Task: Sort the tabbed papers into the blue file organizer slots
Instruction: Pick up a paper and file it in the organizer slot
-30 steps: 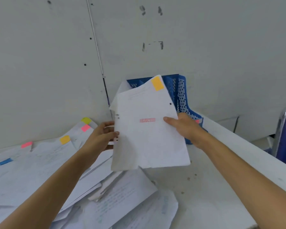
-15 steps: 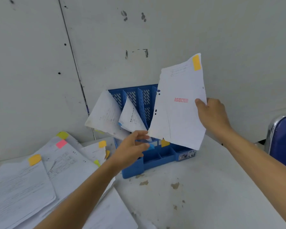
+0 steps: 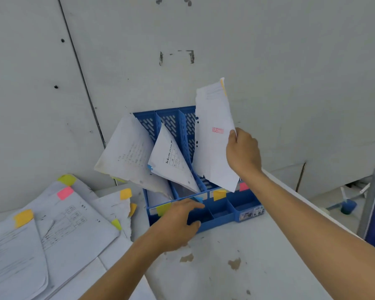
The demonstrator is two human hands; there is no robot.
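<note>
The right hand [image 3: 244,152] is pinching a white paper [image 3: 214,135] by its edge. The paper is standing tall just left of those fingers, over the right end of the blue file organizer [image 3: 223,215]. It is showing a red "REJECTED" stamp, punched holes and an orange tab [image 3: 223,88] on top. The left hand [image 3: 178,221] is lying loose and open on the organizer's front tray. Below it the white table [image 3: 247,267] is looking chipped. More tabbed papers [image 3: 69,217] are lying far left of those fingers. A grey wall [image 3: 268,61] is standing behind.
</note>
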